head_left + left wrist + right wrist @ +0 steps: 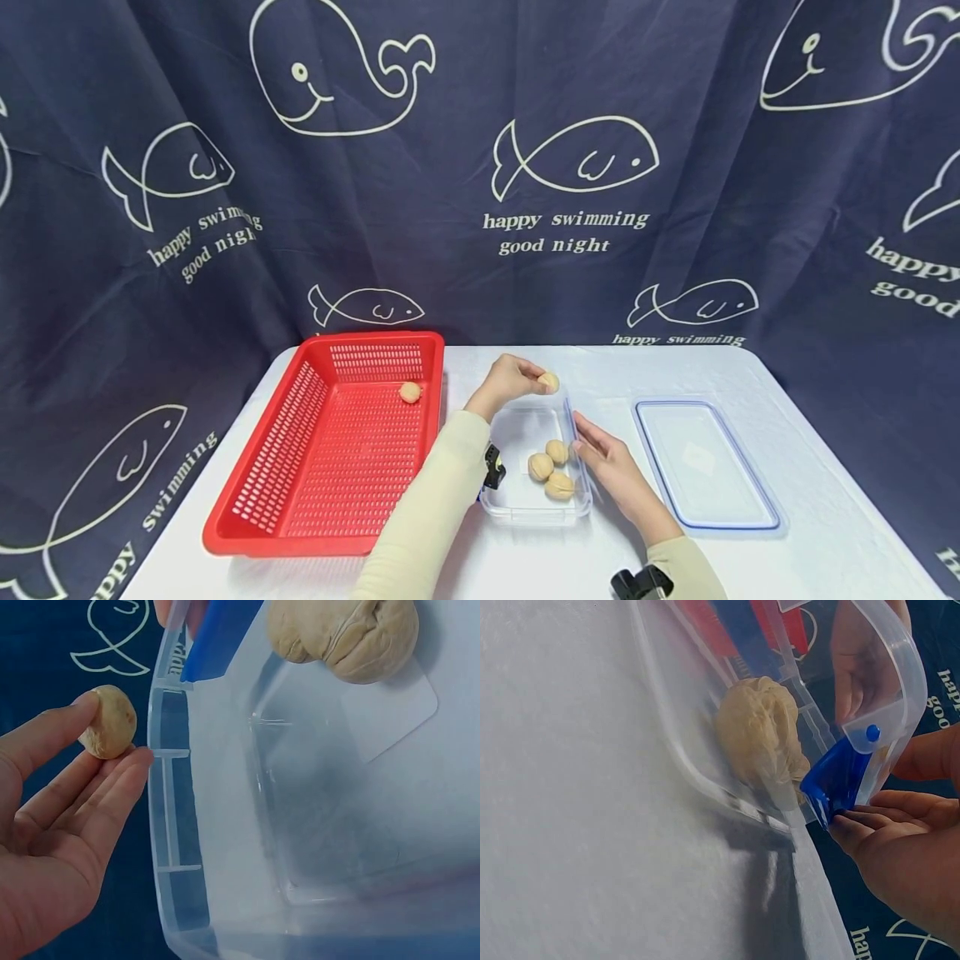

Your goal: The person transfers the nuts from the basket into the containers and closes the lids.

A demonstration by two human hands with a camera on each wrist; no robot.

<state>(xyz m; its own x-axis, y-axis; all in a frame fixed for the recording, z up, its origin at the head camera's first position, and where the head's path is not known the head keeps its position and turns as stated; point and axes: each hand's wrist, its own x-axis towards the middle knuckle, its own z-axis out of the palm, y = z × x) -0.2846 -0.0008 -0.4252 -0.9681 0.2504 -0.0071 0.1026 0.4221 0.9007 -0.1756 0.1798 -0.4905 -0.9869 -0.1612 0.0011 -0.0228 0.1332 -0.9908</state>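
Your left grip (512, 383) pinches a walnut (550, 382) by the far rim of the clear food container (528, 513); your right grip (611, 462), unclenched, touches its right side.

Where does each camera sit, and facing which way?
Head: on the head, facing forward and down at a red basket, clear box, left hand and right hand.
Left wrist: worn there, facing the left hand pinching a walnut.
Right wrist: worn there, facing the right hand touching the blue latch.
Both wrist views show the clear box and both hands.
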